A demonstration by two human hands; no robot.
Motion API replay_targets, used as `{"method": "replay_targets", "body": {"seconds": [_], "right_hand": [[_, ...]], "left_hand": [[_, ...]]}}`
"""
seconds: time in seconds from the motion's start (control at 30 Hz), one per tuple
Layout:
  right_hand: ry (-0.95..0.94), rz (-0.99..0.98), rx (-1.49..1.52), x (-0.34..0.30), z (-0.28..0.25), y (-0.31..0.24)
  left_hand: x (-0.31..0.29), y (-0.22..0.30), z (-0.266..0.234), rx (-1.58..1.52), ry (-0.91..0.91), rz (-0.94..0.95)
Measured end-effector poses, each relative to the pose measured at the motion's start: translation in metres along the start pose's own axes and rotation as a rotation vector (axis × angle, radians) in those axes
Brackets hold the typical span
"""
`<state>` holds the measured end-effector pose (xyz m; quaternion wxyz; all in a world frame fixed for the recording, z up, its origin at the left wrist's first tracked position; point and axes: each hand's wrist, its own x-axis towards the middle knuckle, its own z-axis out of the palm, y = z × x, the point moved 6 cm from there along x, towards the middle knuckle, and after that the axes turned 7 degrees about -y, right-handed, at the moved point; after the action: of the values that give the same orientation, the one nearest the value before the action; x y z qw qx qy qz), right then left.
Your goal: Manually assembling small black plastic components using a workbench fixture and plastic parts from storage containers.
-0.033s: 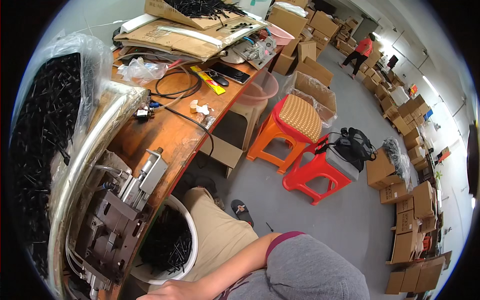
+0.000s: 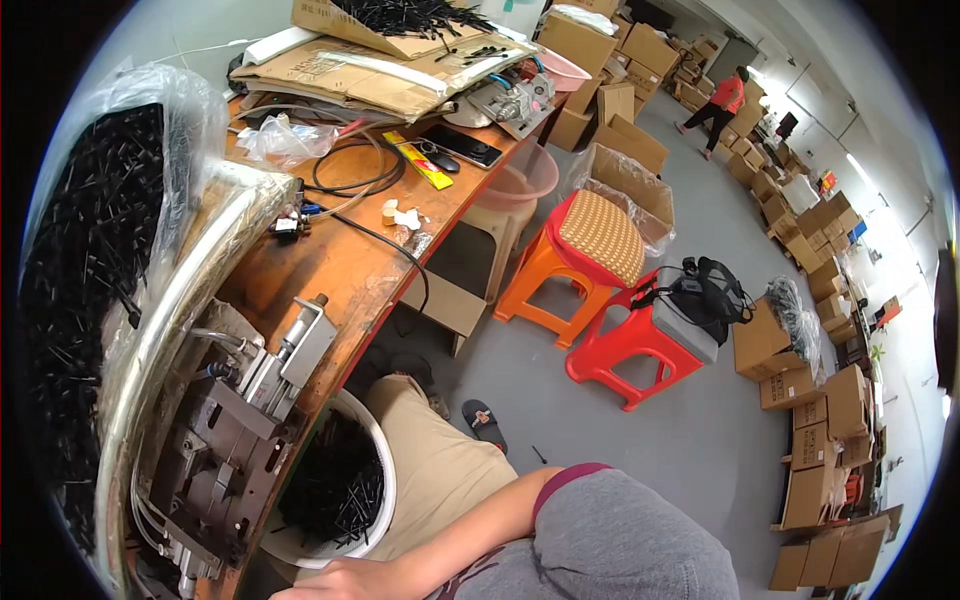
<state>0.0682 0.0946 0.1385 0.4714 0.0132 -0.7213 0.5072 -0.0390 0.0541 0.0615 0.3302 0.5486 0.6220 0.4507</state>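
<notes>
At the lower edge my right hand [image 2: 340, 580] reaches in from a grey sleeve. Its fingers are cut off by the frame, so what they hold, if anything, is hidden. Just above it stands a white bucket [image 2: 385, 470] with thin black plastic pieces [image 2: 345, 490] inside. Left of the bucket, a dark metal fixture [image 2: 215, 470] with a cylinder and hoses is mounted on the bench. My left hand is out of view.
A plastic-lined container [image 2: 190, 150] heaped with black pieces fills the far left. The orange-brown wooden bench [image 2: 330, 250] carries cables, a phone [image 2: 462, 146] and cardboard. Orange [image 2: 545, 300] and red [image 2: 640, 350] stools stand right; a person [image 2: 725, 100] is beyond, near cartons.
</notes>
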Motion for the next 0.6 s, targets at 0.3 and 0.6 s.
{"method": "replay_targets", "body": {"seconds": [0.3, 0.6], "right_hand": [[-0.047, 0.086, -0.169, -0.013, 0.002, 0.017], [-0.248, 0.24, -0.139, -0.032, 0.006, 0.019]], "left_hand": [[-0.01, 0.04, -0.027, -0.387, -0.066, 0.268], [-0.028, 0.065, -0.016, -0.363, -0.033, 0.286]]}}
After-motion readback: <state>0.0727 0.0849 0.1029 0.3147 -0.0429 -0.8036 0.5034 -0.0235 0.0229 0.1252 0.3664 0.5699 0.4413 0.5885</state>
